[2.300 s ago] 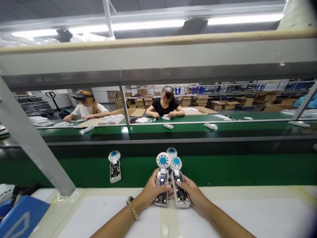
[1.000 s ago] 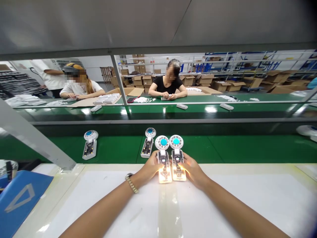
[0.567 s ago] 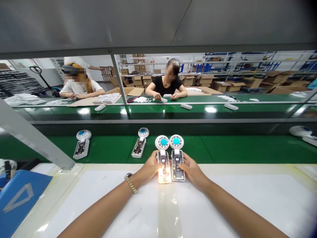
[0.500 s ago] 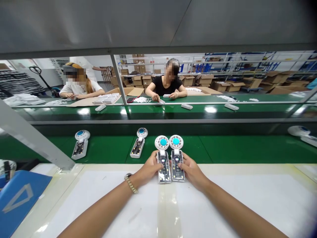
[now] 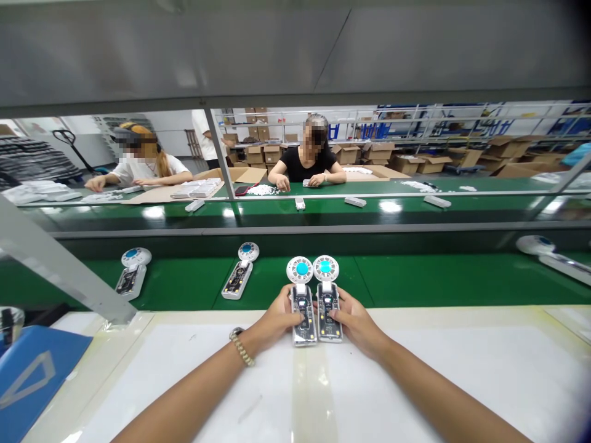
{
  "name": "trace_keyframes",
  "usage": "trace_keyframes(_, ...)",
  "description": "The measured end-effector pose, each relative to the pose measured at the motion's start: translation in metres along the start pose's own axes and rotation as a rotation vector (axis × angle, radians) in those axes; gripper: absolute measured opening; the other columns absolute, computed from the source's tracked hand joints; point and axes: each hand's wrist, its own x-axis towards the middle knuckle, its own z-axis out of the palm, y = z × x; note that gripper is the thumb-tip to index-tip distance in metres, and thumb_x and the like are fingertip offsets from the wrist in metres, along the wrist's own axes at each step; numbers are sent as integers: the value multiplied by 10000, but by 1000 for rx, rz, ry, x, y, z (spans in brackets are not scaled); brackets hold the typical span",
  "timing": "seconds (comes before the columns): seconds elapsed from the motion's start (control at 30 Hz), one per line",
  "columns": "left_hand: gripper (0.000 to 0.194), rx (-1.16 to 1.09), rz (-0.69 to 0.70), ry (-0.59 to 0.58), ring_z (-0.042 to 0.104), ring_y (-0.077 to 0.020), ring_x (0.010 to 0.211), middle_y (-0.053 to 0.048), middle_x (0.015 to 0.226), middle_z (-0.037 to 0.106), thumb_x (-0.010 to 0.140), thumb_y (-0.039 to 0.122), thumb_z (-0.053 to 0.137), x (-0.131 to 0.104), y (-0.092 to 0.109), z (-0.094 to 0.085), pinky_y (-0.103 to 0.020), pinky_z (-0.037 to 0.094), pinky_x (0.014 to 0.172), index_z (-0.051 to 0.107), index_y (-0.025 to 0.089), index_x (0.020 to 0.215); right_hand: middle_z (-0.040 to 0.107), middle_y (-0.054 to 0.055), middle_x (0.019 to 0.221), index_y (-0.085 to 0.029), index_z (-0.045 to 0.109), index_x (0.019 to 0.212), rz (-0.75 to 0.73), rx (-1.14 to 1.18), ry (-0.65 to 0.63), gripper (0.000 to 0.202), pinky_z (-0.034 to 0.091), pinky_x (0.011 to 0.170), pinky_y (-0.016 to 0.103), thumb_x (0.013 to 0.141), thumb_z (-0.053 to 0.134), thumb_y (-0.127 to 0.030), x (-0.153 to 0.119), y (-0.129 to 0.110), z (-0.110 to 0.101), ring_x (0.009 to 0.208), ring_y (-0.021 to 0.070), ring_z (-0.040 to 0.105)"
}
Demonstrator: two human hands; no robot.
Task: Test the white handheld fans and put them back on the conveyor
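Side by side over the front edge of the belt are two small handheld fans, each with a clear body, dark circuit board and round white head with a blue centre. My left hand (image 5: 280, 317) is closed around the left handheld fan (image 5: 303, 332), thumb on its front. In my right hand (image 5: 359, 321) is the right handheld fan (image 5: 330, 329), with the thumb pressed on its face as well. Both stand upright with their heads touching or nearly so, and a small light shows on each board. The fingers behind the bodies are mostly hidden.
More fans lie on the green belt (image 5: 397, 280): one fan (image 5: 237, 280) and another fan (image 5: 132, 280) to the left, and a fan (image 5: 566, 264) far right. A slanted post (image 5: 60, 261) and blue folder (image 5: 39, 369) stand left. Two co-workers sit across the far belt.
The loose fans on the near belt have shifted left, and white casings on the far belt have moved right. My hands keep hold of both fans, almost unmoved. The co-worker opposite has released a white casing.
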Motion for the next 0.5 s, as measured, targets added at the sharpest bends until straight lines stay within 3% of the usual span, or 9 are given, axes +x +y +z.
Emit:
trace_keyframes(0.2,617,-5,11,-25,609,-249,916,-99,1033,592,589,113,754,0,1,1,-406,477,791,400,194,1088,654,88,1023,-220,489,1155,-6,18,31,636,448,866,441,581,761,-229,1,3,-4,954,260,614)
trace_keyframes(0.5,616,-13,0,-30,612,-255,906,-110,1043,587,591,109,756,0,2,1,-417,481,785,403,187,1090,639,93,1072,-220,480,1170,-7,25,10,614,443,888,442,614,741,-216,2,5,-7,1033,271,582)
